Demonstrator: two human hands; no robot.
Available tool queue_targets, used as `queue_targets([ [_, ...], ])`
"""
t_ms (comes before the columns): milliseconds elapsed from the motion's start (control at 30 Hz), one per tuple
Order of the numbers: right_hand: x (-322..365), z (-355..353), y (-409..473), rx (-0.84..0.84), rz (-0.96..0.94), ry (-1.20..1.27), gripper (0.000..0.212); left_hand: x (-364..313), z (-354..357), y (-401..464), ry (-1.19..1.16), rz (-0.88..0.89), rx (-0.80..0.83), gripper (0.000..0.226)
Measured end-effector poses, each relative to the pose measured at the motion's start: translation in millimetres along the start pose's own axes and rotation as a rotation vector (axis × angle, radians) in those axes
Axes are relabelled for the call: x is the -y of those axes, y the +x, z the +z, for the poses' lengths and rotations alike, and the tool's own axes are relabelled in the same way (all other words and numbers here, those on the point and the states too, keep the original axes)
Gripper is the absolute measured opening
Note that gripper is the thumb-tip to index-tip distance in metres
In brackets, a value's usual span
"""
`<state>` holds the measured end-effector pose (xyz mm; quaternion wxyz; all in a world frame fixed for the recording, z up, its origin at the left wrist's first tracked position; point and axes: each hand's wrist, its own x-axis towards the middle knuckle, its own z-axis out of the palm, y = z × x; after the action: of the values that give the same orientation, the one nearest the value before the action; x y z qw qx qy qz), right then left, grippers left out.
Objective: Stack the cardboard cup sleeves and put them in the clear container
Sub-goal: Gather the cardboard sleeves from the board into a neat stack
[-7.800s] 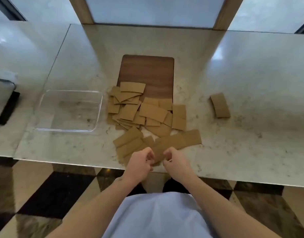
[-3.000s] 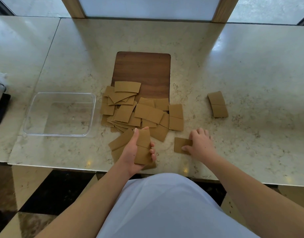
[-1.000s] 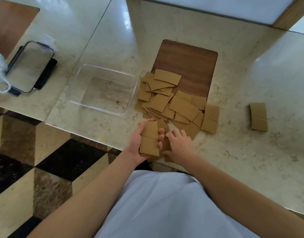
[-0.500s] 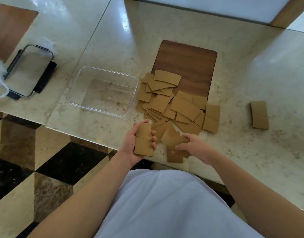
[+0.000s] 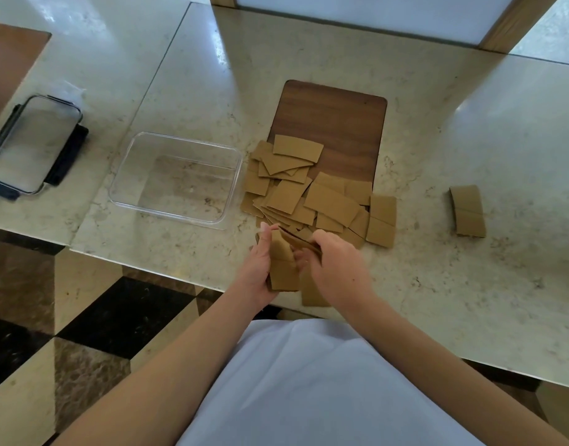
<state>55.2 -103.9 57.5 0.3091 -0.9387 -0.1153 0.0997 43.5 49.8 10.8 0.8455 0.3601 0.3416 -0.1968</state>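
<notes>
We hold a small stack of flat brown cardboard cup sleeves [image 5: 283, 268] upright in our left hand [image 5: 260, 268], thumb curled over its far top edge and fingers wrapped behind it. Our right hand [image 5: 338, 268], just to the right of the left and almost touching it, pinches another flat brown sleeve [image 5: 301, 243] by its near edge and lays it against the top of the stack. Directly below the right hand, partly hidden by the wrist, one more brown sleeve [image 5: 312, 294] lies flat at the near edge of the pale marble counter [image 5: 437, 284].

Just beyond both hands spreads the loose heap of brown cardboard sleeves [image 5: 309, 194], overlapping one another; its far part rests on a dark wooden rectangular board [image 5: 334, 123]. Beyond and to the left of the left hand sits the clear rectangular plastic container [image 5: 177, 178], its right wall just beside the heap; we see no sleeves in it. Well off to the right of the right hand, a separate pair of brown sleeves [image 5: 468, 210] lies apart from the rest. Far to the left of the left hand, on the adjoining counter, stands a black-rimmed clear lidded box [image 5: 35, 143].
</notes>
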Motion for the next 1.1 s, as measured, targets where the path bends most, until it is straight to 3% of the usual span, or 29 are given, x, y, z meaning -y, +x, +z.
queue_targets([
  [133,8,7,-1,-0.055,-0.056,-0.196,0.014,2,2,-3,0.076,0.021,0.029,0.065],
  [233,11,14,-4,-0.005,-0.117,-0.216,0.007,3,3,-4,0.081,0.016,0.030,0.055],
  [367,-4,9,0,0.384,-0.187,0.130,0.041,1,-3,2,-0.006,0.002,-0.047,0.038],
  [400,-9,6,1,0.421,-0.099,0.283,0.043,0,-6,3,-0.045,-0.007,-0.051,0.035],
  [467,-26,6,4,0.308,0.087,0.407,0.032,-1,-10,3,-0.112,-0.012,-0.026,0.047],
  [533,-41,11,9,0.156,0.217,0.325,0.020,-1,-12,1,-0.167,0.002,0.028,0.059],
  [633,-56,21,21,0.115,0.297,0.274,0.016,-4,-16,0,-0.215,-0.013,0.085,0.066],
  [733,-61,35,35,0.213,0.156,0.051,0.030,-9,-20,-1,-0.220,-0.056,0.112,0.072],
  [900,-48,57,51,0.378,-0.086,-0.209,0.058,-12,-25,-2,-0.227,-0.069,0.131,0.050],
  [1000,-46,67,53,0.410,-0.077,-0.365,0.066,-13,-30,-3,-0.230,-0.069,0.141,0.046],
  [1100,-44,71,53,0.381,-0.074,-0.448,0.059,-15,-37,-3,-0.240,-0.065,0.130,0.041],
])
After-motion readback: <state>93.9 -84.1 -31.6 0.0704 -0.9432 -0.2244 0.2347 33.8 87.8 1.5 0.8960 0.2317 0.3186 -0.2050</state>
